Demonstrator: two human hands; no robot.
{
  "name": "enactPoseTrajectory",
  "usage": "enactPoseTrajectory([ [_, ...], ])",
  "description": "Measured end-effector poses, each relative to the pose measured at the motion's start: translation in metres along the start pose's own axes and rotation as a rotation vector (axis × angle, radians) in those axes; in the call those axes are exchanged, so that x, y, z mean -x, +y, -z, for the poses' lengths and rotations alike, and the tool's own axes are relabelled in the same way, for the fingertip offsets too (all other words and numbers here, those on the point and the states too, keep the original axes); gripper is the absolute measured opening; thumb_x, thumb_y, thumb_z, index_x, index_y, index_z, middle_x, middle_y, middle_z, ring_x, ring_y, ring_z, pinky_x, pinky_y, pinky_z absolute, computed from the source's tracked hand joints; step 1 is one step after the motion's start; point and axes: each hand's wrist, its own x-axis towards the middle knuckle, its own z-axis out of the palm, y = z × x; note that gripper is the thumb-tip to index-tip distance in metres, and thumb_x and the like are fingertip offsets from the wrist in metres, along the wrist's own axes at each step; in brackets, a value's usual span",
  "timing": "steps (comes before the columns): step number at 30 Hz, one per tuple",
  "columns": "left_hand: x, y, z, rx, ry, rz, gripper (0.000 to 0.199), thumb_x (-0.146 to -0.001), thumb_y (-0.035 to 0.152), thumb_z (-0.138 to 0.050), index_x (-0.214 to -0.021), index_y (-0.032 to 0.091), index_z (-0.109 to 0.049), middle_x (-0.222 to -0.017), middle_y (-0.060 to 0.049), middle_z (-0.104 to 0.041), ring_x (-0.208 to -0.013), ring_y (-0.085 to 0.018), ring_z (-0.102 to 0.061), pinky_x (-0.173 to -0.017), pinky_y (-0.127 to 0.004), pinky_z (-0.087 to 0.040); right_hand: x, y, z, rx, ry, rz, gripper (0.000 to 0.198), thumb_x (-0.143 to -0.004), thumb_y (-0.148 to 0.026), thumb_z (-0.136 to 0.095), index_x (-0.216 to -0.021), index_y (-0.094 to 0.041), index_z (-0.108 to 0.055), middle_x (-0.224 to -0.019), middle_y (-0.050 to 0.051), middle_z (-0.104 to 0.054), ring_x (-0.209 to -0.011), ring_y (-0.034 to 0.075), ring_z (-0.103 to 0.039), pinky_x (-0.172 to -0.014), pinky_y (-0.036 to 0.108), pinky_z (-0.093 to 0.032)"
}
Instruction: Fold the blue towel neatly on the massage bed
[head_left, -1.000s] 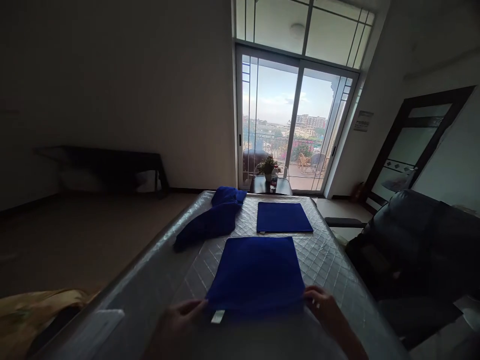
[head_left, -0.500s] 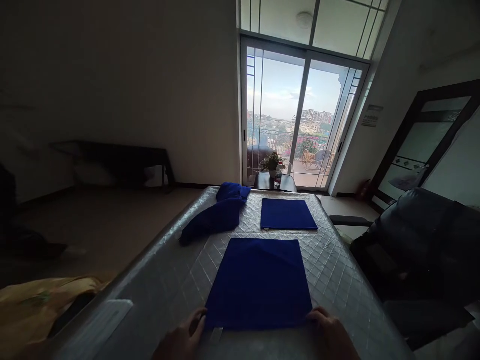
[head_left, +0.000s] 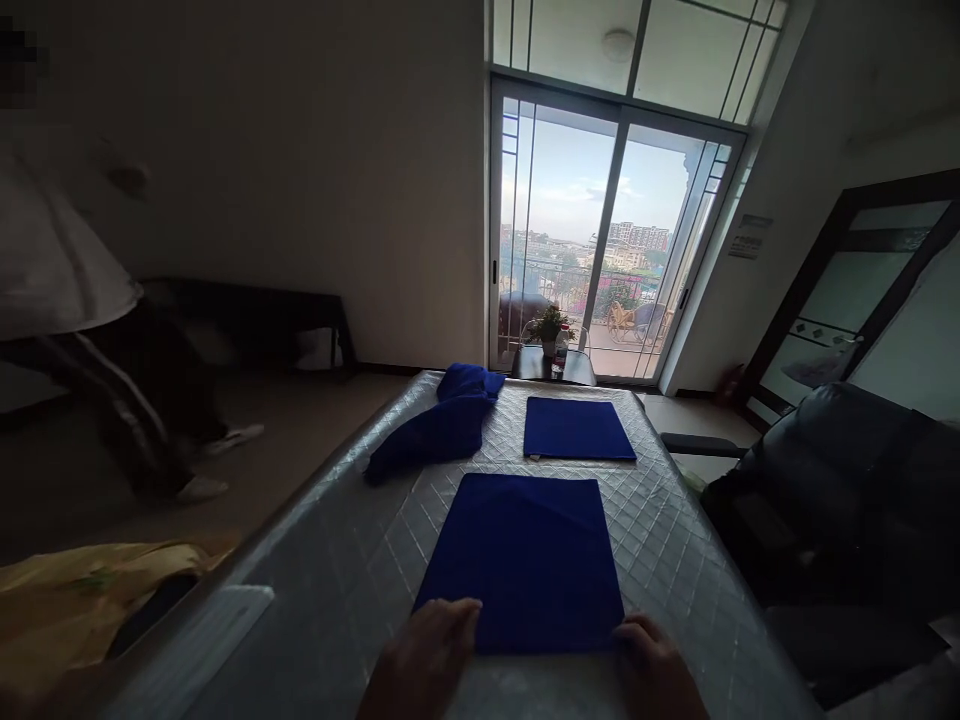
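A flat, squarish blue cloth lies on a silver quilted surface in front of me. At its near left corner, my left hand is closed over the edge, covering that corner. My right hand pinches the near right corner between thumb and fingers. Farther off lies a second flat blue cloth, with a small pale tag at its near left corner. To the left of it, a crumpled blue cloth is heaped along the surface.
The silver quilted surface fills the middle. A person walks at the left. A black armchair stands to the right, a yellowish cloth lies at lower left, and a potted plant is by the glass door.
My left hand has shifted right and inward onto the cloth, covering the corner where a tag showed. My right hand stays at its corner. A person has come into view at left.
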Motion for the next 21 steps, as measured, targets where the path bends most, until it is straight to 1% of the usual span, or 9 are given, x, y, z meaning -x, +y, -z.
enactPoseTrajectory([
  [2, -0.008, -0.012, -0.011, -0.068, -0.005, -0.026, 0.018, -0.075, 0.038, -0.055, -0.073, 0.035, -0.073, -0.078, -0.001, -0.072, -0.081, -0.027, -0.069, -0.08, -0.04, -0.057, 0.002, 0.006, -0.002, -0.078, 0.045, -0.01, 0.036, -0.071, -0.025, -0.043, -0.093, -0.049, -0.058, -0.102, -0.004, -0.064, -0.1, 0.026, -0.065, -0.082, 0.042, -0.056],
  [4, -0.011, -0.03, -0.023, -0.123, -0.027, -0.06, 0.019, -0.075, 0.037, -0.056, -0.075, 0.033, -0.074, -0.086, -0.005, -0.073, -0.088, -0.03, -0.068, -0.084, -0.042, -0.055, 0.003, 0.011, -0.005, -0.092, 0.061, -0.014, 0.039, -0.069, -0.023, -0.044, -0.093, -0.051, -0.057, -0.103, -0.004, -0.064, -0.101, 0.026, -0.065, -0.082, 0.041, -0.056],
  [7, -0.009, -0.053, -0.038, -0.183, -0.076, -0.122, 0.017, -0.073, 0.036, -0.059, -0.075, 0.035, -0.076, -0.094, -0.006, -0.074, -0.096, -0.032, -0.067, -0.087, -0.045, -0.054, 0.004, 0.014, -0.007, -0.073, 0.06, -0.005, 0.046, -0.066, -0.02, -0.044, -0.093, -0.055, -0.055, -0.101, -0.006, -0.064, -0.101, 0.024, -0.064, -0.083, 0.04, -0.056],
  [9, -0.007, -0.062, -0.042, -0.222, -0.1, -0.163, 0.015, -0.071, 0.036, -0.061, -0.075, 0.036, -0.076, -0.095, -0.007, -0.074, -0.097, -0.034, -0.066, -0.087, -0.047, -0.053, 0.004, 0.014, -0.007, -0.071, 0.06, 0.001, 0.048, -0.065, -0.019, -0.045, -0.094, -0.056, -0.054, -0.1, -0.006, -0.064, -0.1, 0.025, -0.065, -0.084, 0.041, -0.055],
  [12, -0.005, -0.068, -0.042, -0.277, -0.139, -0.195, 0.014, -0.07, 0.034, -0.061, -0.07, 0.035, -0.075, -0.088, -0.007, -0.074, -0.09, -0.033, -0.068, -0.083, -0.047, -0.054, 0.004, 0.015, -0.008, -0.079, 0.06, -0.005, 0.047, -0.066, -0.02, -0.045, -0.094, -0.056, -0.055, -0.1, -0.006, -0.065, -0.099, 0.026, -0.065, -0.083, 0.043, -0.056],
  [14, -0.005, -0.07, -0.041, -0.316, -0.179, -0.21, 0.015, -0.072, 0.034, -0.06, -0.07, 0.036, -0.075, -0.085, -0.005, -0.075, -0.087, -0.031, -0.068, -0.081, -0.047, -0.054, 0.004, 0.016, -0.009, -0.08, 0.065, -0.017, 0.045, -0.066, -0.021, -0.045, -0.093, -0.055, -0.055, -0.1, -0.006, -0.065, -0.098, 0.027, -0.065, -0.081, 0.043, -0.056],
  [18, -0.002, -0.077, -0.042, -0.487, -0.224, -0.233, 0.018, -0.077, 0.035, -0.056, -0.078, 0.036, -0.074, -0.094, -0.001, -0.075, -0.096, -0.03, -0.067, -0.087, -0.045, -0.052, 0.005, 0.015, -0.009, -0.065, 0.076, -0.047, 0.038, -0.066, -0.021, -0.048, -0.088, -0.049, -0.059, -0.098, -0.004, -0.065, -0.096, 0.027, -0.065, -0.079, 0.043, -0.056],
  [21, 0.0, -0.078, -0.042, -0.631, -0.295, -0.293, 0.025, -0.082, 0.029, -0.048, -0.08, 0.033, -0.072, -0.091, 0.002, -0.076, -0.093, -0.025, -0.068, -0.086, -0.04, -0.053, 0.006, 0.011, -0.004, -0.065, 0.031, -0.064, 0.03, -0.073, -0.023, -0.044, -0.089, -0.041, -0.063, -0.101, -0.002, -0.066, -0.098, 0.025, -0.064, -0.082, 0.039, -0.055],
])
